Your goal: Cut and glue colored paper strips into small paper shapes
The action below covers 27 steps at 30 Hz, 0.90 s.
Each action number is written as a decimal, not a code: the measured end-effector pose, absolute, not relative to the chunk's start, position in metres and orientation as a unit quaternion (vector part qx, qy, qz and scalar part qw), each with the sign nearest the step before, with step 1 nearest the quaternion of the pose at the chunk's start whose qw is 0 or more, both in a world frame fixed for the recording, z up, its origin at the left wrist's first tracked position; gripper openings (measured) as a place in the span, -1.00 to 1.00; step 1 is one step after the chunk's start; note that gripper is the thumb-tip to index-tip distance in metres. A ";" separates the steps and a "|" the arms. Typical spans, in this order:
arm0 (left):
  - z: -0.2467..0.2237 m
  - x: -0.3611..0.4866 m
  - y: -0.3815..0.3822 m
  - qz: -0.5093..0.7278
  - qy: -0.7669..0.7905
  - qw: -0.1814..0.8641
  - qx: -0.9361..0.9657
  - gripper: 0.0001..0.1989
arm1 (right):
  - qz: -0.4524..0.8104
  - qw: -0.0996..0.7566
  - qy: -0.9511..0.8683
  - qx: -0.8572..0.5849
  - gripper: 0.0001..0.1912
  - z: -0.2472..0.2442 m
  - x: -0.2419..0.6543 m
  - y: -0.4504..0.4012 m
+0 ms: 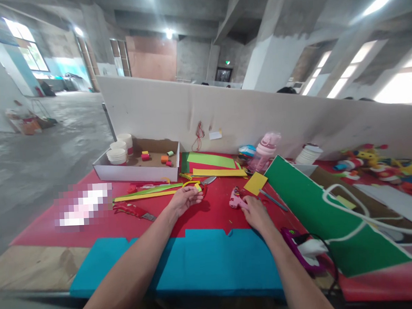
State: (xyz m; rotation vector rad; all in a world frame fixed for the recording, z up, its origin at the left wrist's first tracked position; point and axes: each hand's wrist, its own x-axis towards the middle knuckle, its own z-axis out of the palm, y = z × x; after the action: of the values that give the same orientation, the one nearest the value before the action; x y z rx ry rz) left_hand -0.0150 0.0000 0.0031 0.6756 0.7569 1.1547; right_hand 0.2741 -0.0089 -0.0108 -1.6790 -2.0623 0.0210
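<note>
Red table (212,215) looks busy: your left grip (184,201) pinches a yellow piece (198,187) at its tips, right grip (256,211) wraps the pink glue gun (235,200).

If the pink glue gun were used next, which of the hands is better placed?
Likely the right hand: it grips the pink glue gun by its handle, while the left hand is farther off, holding a small yellow piece.

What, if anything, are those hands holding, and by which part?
The right hand holds the pink glue gun by its handle. The left hand pinches a small yellow piece; exactly where is too small to tell.
</note>
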 end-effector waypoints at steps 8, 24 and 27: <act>0.002 -0.013 0.001 0.527 0.366 0.696 0.323 -0.75 | 0.385 0.520 -0.611 -0.456 -0.74 0.006 0.159 -0.006; 0.000 -0.002 -0.001 0.531 0.401 0.644 0.378 -0.73 | 0.630 0.571 -0.392 -0.350 -0.67 -0.010 0.131 -0.006; 0.002 -0.001 -0.002 0.529 0.400 0.642 0.385 -0.73 | 0.626 0.578 -0.384 -0.357 -0.67 -0.008 0.132 -0.006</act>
State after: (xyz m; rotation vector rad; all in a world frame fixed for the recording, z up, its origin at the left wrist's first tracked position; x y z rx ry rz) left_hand -0.0012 -0.0021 0.0016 0.8769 0.9118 1.2067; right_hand 0.1315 -0.0061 -0.0080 -0.8341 -0.8971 1.4638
